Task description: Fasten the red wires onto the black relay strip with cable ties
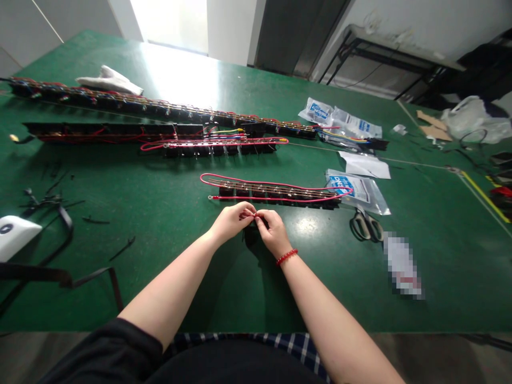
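My left hand [231,220] and my right hand [272,230] meet over the green table [160,224], fingertips pinched together on a short bit of red wire [253,214]. A small dark part sits under the fingers, mostly hidden. My right wrist wears a red bead bracelet [286,256]. Just beyond the hands lies a strip of black switches looped with pink-red wire [276,191].
Longer wired switch strips [160,109] lie across the far side of the table. Plastic bags [358,192] and scissors [366,225] are at the right, with a blurred white item [402,264] nearer. Black straps [60,250] and a white device [14,234] lie at the left.
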`<state>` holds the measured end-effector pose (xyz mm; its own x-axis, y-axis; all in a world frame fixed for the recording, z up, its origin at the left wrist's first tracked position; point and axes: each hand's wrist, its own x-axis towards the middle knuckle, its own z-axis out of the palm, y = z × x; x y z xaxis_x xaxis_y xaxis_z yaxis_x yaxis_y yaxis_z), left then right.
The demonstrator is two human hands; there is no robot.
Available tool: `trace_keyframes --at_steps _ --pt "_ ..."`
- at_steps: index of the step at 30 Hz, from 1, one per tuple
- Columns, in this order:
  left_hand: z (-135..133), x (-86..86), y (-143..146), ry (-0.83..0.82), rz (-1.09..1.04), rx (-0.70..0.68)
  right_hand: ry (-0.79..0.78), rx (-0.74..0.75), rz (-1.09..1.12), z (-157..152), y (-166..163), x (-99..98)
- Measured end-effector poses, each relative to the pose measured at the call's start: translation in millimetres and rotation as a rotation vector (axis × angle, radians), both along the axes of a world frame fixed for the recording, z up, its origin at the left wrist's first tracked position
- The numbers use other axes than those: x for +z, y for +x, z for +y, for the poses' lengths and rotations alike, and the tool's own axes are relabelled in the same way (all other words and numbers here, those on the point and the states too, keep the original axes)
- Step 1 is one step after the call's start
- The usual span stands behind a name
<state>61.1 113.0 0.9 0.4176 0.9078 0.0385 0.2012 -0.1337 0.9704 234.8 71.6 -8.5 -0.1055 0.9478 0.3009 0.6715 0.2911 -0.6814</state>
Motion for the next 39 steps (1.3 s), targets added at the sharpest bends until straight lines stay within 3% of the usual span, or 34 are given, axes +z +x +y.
trace_keyframes --at_steps 24,39 --pt "-0.2 -2.5 -0.9 0.04 0.066 -0.157 -0.035 -0.033 0.005 1.3 0.5 -3.8" --pt "-1.8 0.8 0.3 0.022 0.046 -0.063 -0.037 -0.029 0.002 -0.1 -1.8 3.2"
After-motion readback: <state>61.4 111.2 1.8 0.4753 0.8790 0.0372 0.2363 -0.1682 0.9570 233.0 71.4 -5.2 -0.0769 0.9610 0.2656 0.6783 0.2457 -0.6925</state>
